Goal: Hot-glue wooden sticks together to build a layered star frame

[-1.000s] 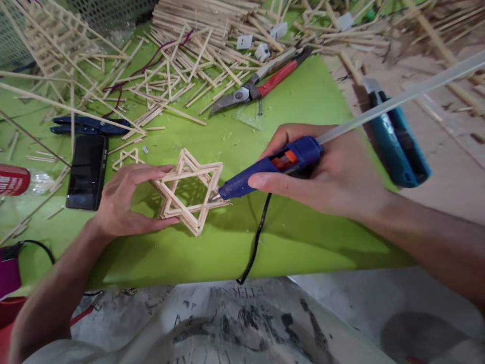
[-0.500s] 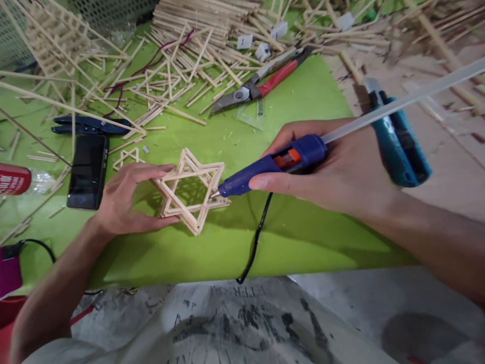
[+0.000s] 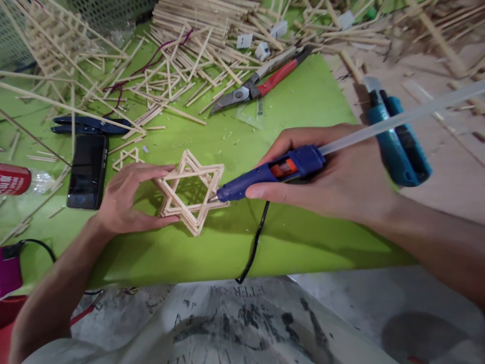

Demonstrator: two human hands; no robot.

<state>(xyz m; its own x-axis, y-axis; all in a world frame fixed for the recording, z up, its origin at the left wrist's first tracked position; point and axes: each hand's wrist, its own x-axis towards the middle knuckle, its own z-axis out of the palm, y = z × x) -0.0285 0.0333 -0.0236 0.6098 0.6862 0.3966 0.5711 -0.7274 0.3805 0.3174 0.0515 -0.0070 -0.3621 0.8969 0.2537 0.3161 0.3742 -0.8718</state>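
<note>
Near the front edge of the green table (image 3: 166, 260), grasping a layered stick star (image 3: 182, 209) by its left side with the left hand (image 3: 120, 205), with the thumb on the near part of the frame and the fingers on the far part. Gripping a blue glue gun (image 3: 261, 178) in the right hand (image 3: 333, 194), with the thumb laid along its near side. Pointing the metal nozzle (image 3: 214, 198) leftward at the right part of the star, close by a crossing of sticks; cannot tell whether touching the wood or just short of it. Seeing a translucent glue stick (image 3: 392, 121) reach from the gun's rear to the right edge of view, across a teal cutter (image 3: 390, 149), and a black cable (image 3: 254, 247) trail from beneath the gun to the table's front edge.

Beyond the left hand, able to make out a smaller stick star (image 3: 128, 157), partly hidden by the fingers. To the left, finding a black phone (image 3: 87, 174) lying flat just beside the hand, with dark blue pliers (image 3: 89, 126) past its far end. Farther back, looking onto red-handled shears (image 3: 261, 88), beside a clear set square (image 3: 259, 112) and before a broad heap of pale sticks (image 3: 204, 25). Wearing a light shirt with dark print (image 3: 246, 323).
</note>
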